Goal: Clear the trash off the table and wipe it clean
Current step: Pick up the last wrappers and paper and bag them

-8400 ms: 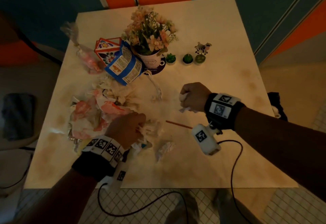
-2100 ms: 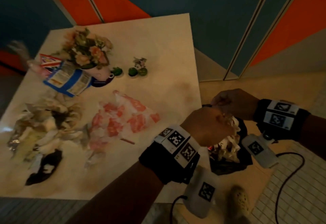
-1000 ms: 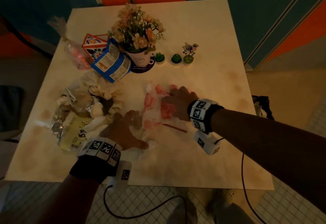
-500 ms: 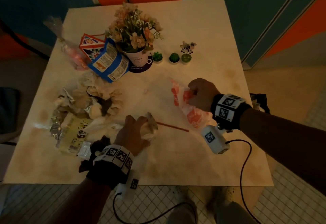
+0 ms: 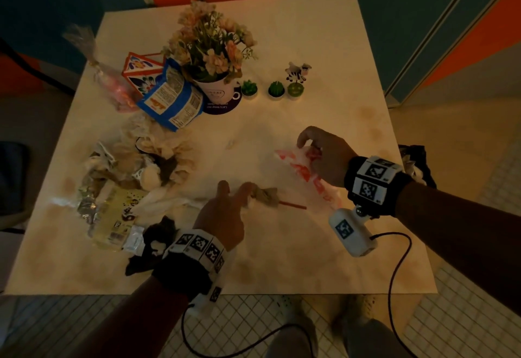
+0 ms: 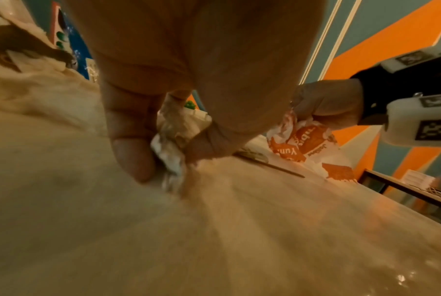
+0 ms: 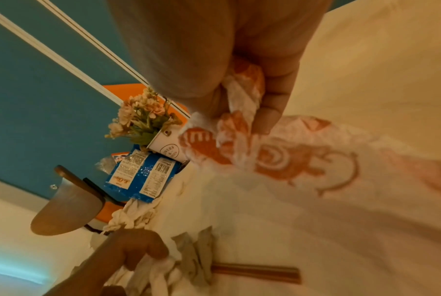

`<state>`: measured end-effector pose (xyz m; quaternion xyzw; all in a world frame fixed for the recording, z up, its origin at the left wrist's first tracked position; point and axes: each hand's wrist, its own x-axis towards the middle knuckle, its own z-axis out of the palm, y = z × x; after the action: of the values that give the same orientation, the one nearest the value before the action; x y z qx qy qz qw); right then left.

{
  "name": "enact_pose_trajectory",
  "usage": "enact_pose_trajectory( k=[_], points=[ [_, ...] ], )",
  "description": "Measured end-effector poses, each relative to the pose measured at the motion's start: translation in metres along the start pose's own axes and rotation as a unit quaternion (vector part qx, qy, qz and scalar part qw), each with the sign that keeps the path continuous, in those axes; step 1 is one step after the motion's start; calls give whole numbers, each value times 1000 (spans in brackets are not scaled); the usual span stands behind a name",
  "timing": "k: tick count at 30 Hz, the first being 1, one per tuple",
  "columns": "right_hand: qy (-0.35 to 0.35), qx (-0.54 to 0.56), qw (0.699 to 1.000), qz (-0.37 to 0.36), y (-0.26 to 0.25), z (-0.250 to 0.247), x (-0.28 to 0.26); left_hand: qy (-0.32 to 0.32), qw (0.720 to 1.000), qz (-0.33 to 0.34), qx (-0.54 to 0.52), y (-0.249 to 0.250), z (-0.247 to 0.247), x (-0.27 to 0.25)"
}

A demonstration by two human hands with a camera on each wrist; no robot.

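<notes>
- Pinching a crumpled napkin between thumb and fingertips, left hand sits low on the table; napkin tail sticks out past the fingers, away from the wrist.
- Right hand has fingers curled round a bunched corner of the wrapper, orange-and-white; rest of the wrapper trails on the table under and behind that hand toward its wrist.
- Red stick lies flat just beyond the left fingertips, between both hands, one end at the napkin tail, other end near the wrapper.
- Trash pile lies well to the left of the left hand's grip.
- Blue bag leans by the flower pot, far side of both grips.
</notes>
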<state>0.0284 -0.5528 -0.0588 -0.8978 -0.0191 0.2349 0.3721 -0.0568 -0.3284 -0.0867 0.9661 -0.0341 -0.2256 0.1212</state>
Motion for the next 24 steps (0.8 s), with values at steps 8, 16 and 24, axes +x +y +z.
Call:
enact_pose_trajectory(
  k=[8, 16, 24],
  points=[
    [14, -56, 998, -2, -1, -8, -5, 63, 997, -25, -45, -13, -6, 9],
    [89, -3, 996, -17, 31, -23, -26, 188, 961, -13, -204, 7, -68, 7],
    [198, 90, 975, -43, 65, -53, -60, 189, 870, 85, -448, 65, -142, 1]
  ],
)
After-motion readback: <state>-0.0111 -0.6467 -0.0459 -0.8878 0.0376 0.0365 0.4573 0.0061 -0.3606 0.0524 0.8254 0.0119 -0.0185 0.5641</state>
